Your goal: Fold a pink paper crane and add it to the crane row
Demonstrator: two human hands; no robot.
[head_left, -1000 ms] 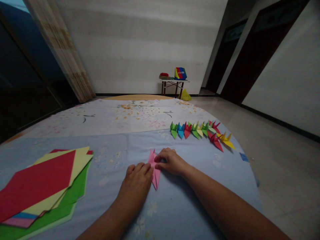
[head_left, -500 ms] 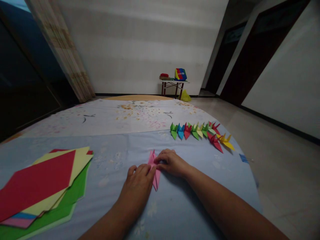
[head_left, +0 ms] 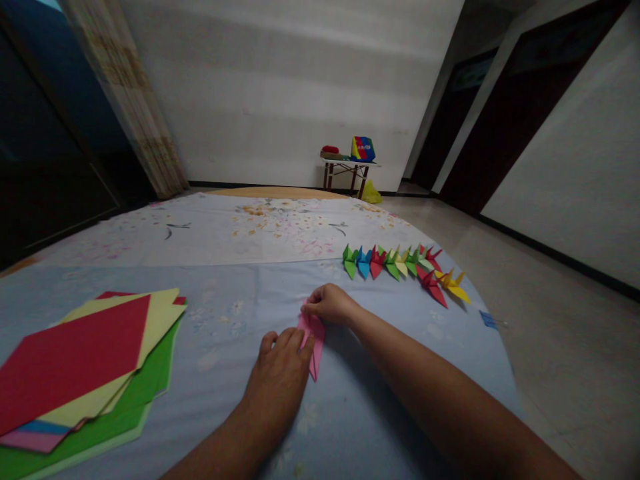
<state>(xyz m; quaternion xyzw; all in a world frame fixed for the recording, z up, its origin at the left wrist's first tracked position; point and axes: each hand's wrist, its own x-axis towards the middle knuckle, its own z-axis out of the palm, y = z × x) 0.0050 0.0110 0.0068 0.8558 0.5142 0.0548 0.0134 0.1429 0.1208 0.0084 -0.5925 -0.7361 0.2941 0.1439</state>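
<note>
A slim, pointed piece of folded pink paper [head_left: 315, 327] lay on the pale blue flowered cloth [head_left: 215, 407], in front of the person and between the two hands. Its long axis ran away from the person, the far end leaning slightly left; the near end narrowed to a sharp tip that pointed back towards the person. The far tip was mostly covered by fingers.

The right hand [head_left: 330, 304] had its thumb and forefinger closed on that far end, pinching it, with the other fingers curled in. The left hand [head_left: 284, 360] lay palm down, its fingertips and thumb touching the paper's lower half from the left; whether they gripped it or only pressed, I could not tell.

Well to the left lay a fanned stack of red, pale yellow, green, blue and pink paper sheets [head_left: 85, 360]. Beyond the right hand, to the right, small folded paper birds in green, blue, red and yellow [head_left: 401, 264] stood close together in a row.
</note>
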